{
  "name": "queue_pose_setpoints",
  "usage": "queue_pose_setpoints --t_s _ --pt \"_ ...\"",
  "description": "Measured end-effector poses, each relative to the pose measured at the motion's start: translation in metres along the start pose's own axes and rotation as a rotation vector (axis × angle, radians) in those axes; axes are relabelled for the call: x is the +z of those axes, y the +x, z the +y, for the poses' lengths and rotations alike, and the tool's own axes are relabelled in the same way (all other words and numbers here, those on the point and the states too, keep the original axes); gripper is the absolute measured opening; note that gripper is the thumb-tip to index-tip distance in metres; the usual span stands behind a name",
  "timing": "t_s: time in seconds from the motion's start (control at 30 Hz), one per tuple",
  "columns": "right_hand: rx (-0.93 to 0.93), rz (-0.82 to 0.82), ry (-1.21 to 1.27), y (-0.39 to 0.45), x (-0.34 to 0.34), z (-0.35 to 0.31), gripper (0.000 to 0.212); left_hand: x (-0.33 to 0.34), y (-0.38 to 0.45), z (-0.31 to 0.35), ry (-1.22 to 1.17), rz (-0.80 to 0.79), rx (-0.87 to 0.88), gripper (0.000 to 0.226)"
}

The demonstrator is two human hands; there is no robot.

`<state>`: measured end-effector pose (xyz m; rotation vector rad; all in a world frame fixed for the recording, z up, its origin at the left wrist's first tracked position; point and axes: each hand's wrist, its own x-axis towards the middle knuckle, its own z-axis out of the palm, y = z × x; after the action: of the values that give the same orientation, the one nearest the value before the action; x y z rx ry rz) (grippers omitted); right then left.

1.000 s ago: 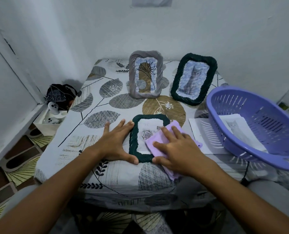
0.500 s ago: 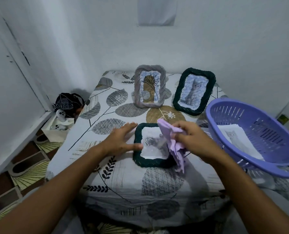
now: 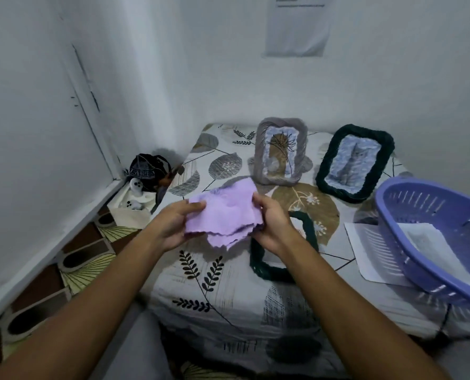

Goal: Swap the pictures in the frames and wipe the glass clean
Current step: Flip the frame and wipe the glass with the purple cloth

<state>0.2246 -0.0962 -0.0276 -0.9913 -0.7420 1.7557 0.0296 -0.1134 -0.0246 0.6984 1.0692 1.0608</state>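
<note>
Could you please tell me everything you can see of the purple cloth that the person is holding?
The purple cloth is pale lilac, soft and slightly fuzzy, like microfibre. It is folded or bunched into uneven layers whose ragged edges hang down. It is held up above the leaf-patterned table, touching nothing below. The left hand pinches its left edge and the right hand grips its right edge, spreading it between them.

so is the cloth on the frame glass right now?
No, both hands, left and right, hold the cloth up above the flat frame.
</note>
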Motion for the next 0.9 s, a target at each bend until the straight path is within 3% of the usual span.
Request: queue_pose_setpoints --t_s 0.07,0.2,0.37,0.5,0.67,0.77,0.9 --pt "-0.004 0.043 -0.323 0.010 0.011 0.006 0.038 -0.019 -0.002 0.008 0.068 0.076 0.019 0.046" --pt "0.039 -0.021 -0.735 0.021 0.031 0.016 0.012 -0.046 -0.002 0.021 0.195 0.207 0.046 0.032" --pt "0.058 0.032 -0.827 0.032 0.046 0.029 0.036 -0.068 0.003 0.021 0.312 0.299 0.016 0.033" --pt "0.112 0.020 -0.851 0.031 0.048 0.041 0.031 -0.077 0.006 0.013 0.511 0.345 -0.030 0.035" --pt "0.032 0.009 -1.108 0.026 0.045 0.046 0.029 -0.079 0.013 0.013 0.966 0.444 0.021 0.063" --pt "-0.055 -0.007 -1.223 0.024 0.041 0.040 0.039 -0.070 0.009 0.025 1.205 0.462 0.046 0.035" --pt "-0.099 0.090 -1.020 0.013 0.020 0.003 0.046 -0.057 0.010 0.042 1.392 0.490 0.195 0.037"
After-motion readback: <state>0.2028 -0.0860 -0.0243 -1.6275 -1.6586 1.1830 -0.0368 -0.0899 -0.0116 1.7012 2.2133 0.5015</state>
